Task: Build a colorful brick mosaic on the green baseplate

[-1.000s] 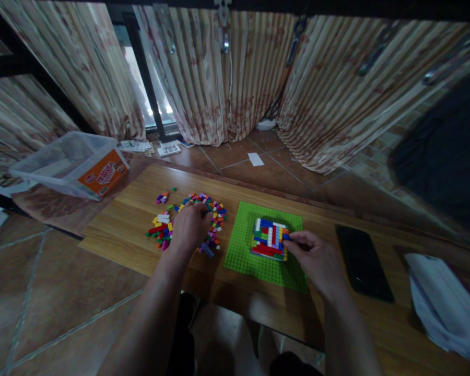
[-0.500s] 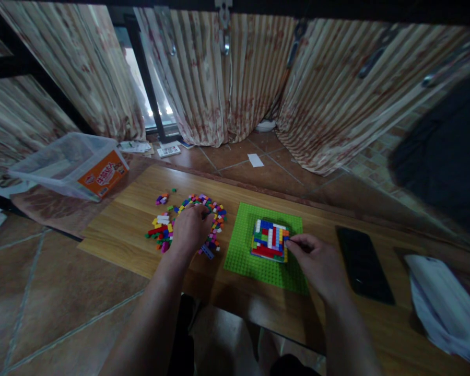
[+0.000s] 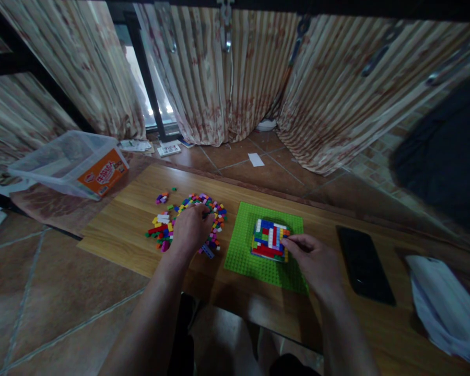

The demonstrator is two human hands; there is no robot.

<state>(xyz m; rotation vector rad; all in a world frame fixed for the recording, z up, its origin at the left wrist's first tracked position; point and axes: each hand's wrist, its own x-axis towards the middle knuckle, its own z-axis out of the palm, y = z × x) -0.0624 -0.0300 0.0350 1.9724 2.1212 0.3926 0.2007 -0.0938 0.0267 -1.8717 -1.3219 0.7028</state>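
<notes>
My left hand point(image 3: 191, 225) is over a heap of small coloured toy bricks point(image 3: 218, 211), its fingers bent together. A dark spot shows at its fingertips, too small to name. My right hand point(image 3: 313, 258) pinches at the right edge of a low, multicoloured brick build point(image 3: 269, 250); a small blue brick seems to be between thumb and forefinger, partly hidden. The build has red, white, blue, green and yellow bricks on top and sits on a green studded baseplate point(image 3: 243, 266).
On the wooden table point(image 3: 121, 230), a black phone-like slab point(image 3: 364, 263) lies right of the baseplate, with a white plastic-wrapped pack point(image 3: 446, 303) beyond it. A clear plastic bin point(image 3: 68, 164) with an orange label stands far left. Striped curtains point(image 3: 250, 78) hang behind.
My right hand has shifted slightly left, its fingertips a little further over the build's right edge. My left hand stays over the heap, almost unmoved.
</notes>
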